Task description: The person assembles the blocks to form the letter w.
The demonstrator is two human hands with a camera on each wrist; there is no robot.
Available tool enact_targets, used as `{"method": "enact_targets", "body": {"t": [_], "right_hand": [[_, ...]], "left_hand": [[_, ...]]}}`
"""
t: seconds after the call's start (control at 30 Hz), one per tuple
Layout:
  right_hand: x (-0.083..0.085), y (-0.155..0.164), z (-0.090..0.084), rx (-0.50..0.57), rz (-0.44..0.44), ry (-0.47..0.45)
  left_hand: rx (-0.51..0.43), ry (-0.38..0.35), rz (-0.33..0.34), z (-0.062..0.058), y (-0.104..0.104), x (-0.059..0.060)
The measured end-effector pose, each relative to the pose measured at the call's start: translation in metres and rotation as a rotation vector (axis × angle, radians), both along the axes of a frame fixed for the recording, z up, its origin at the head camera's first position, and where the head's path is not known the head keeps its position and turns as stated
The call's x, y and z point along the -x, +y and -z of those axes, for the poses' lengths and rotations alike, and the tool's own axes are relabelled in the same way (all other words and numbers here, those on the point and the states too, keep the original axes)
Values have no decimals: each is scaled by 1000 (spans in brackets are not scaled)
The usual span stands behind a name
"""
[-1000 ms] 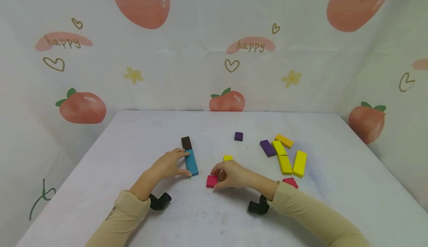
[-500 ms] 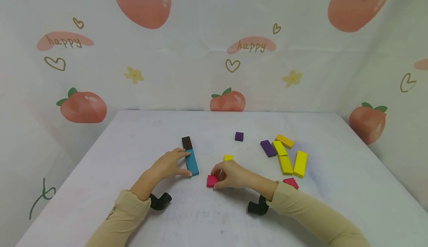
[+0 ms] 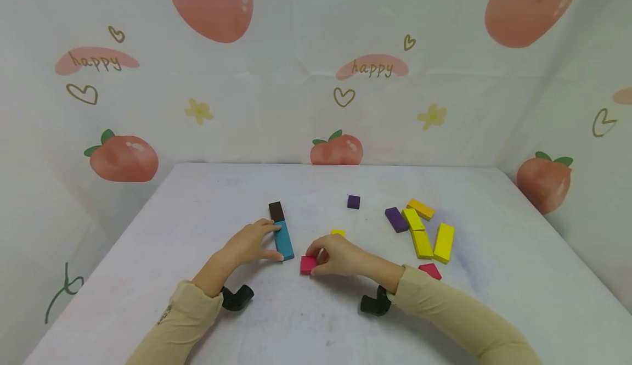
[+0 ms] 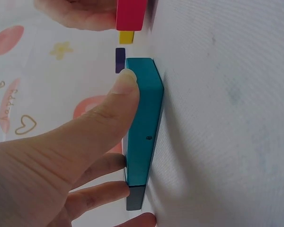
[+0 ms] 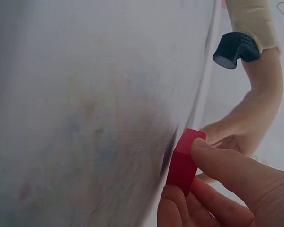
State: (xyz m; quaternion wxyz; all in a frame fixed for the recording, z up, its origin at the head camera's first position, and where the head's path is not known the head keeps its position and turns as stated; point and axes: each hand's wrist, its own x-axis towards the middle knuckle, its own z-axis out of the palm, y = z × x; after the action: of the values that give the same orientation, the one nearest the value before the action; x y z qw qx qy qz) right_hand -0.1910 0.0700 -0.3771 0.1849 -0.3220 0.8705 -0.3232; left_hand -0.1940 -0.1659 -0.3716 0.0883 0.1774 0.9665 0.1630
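Observation:
My left hand holds a long blue block that lies flat on the table. Its thumb is at the near end, and the fingers reach along the left side. A dark brown block touches the blue block's far end. My right hand pinches a small red block between thumb and fingers, a short gap right of the blue block. The right wrist view shows the thumb on one edge of that red block. Behind the right hand, a small yellow block is partly hidden.
A purple cube sits farther back. To the right lie a purple block, several yellow blocks and a red five-sided piece beside the right forearm. A printed cloth hangs behind the white table.
My right hand has moved slightly left with the red block, bringing it closer to the blue block. The left hand stays where it was on the blue block.

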Motion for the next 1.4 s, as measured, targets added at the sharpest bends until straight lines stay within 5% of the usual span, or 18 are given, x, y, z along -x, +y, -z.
{"method": "enact_targets", "body": {"t": [1.4], "right_hand": [[4,-21,-2,-9,-1,-3]], "left_hand": [[-5,-8,-14,-2,1,-1]]}}
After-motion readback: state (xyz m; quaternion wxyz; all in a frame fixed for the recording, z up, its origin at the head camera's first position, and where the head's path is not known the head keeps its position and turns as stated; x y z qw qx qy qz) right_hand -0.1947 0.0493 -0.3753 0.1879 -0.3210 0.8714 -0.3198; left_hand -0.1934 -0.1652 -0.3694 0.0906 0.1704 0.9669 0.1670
